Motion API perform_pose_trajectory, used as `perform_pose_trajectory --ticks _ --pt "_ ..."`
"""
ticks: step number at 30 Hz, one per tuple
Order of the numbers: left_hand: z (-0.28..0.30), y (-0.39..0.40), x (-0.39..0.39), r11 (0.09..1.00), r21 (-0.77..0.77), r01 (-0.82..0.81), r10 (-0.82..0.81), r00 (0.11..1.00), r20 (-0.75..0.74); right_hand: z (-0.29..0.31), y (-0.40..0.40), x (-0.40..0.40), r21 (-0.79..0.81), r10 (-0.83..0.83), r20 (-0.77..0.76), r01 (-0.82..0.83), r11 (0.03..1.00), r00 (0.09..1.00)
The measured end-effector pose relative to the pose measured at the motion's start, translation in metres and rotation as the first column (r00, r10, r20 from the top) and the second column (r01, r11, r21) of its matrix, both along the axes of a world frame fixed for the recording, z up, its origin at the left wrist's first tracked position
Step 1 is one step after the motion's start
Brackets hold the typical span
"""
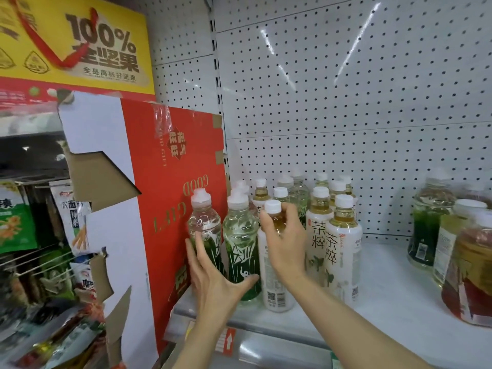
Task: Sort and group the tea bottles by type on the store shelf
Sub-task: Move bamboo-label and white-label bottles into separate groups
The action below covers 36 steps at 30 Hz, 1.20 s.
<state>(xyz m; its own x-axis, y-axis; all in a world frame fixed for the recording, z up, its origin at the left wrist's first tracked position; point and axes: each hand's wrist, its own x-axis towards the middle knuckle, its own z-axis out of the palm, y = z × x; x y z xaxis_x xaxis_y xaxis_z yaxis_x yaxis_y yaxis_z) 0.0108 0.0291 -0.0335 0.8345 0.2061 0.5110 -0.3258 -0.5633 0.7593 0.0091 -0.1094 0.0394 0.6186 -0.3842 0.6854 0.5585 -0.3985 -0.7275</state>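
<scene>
Two clear bottles with green bamboo labels (241, 246) stand at the left front of the white shelf (394, 296). My left hand (213, 275) spreads across them, fingers straight, thumb against the right one's base. My right hand (286, 235) grips the neck of a white-labelled tea bottle (275, 286) just right of them. More white-labelled bottles with amber tea (343, 243) stand to its right, and a mix of both types stands behind.
A red cardboard box (173, 198) walls the shelf's left end. Large jars of green, yellow and red liquid (468, 265) crowd the right edge. Perforated white panel behind. Snack packets (72, 222) hang at the left. Bare shelf lies between the bottles and jars.
</scene>
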Motion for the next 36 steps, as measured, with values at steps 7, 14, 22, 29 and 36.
perform_pose_trajectory --ticks 7,14,22,29,36 --pt "0.0 0.01 -0.005 0.993 -0.071 0.098 -0.092 0.993 0.075 0.007 0.006 -0.006 -0.091 0.02 -0.068 -0.026 0.996 0.997" --pt "0.117 0.004 -0.01 0.999 0.013 -0.032 0.023 0.896 0.444 0.008 -0.011 -0.018 -0.37 -0.002 -0.143 -0.052 0.927 0.99" --pt "0.236 -0.05 0.11 0.537 0.821 0.195 -0.142 0.98 -0.14 0.015 -0.032 -0.026 -0.702 -0.086 -0.029 0.041 0.711 0.996" --pt "0.22 -0.074 0.154 0.306 0.858 0.412 0.044 0.894 -0.445 0.041 -0.05 -0.006 -0.667 -0.134 0.079 0.152 0.729 0.988" --pt "0.222 -0.074 0.149 0.322 0.869 0.376 -0.037 0.922 -0.385 0.075 -0.055 0.014 -0.635 -0.192 -0.38 -0.105 0.765 0.905"
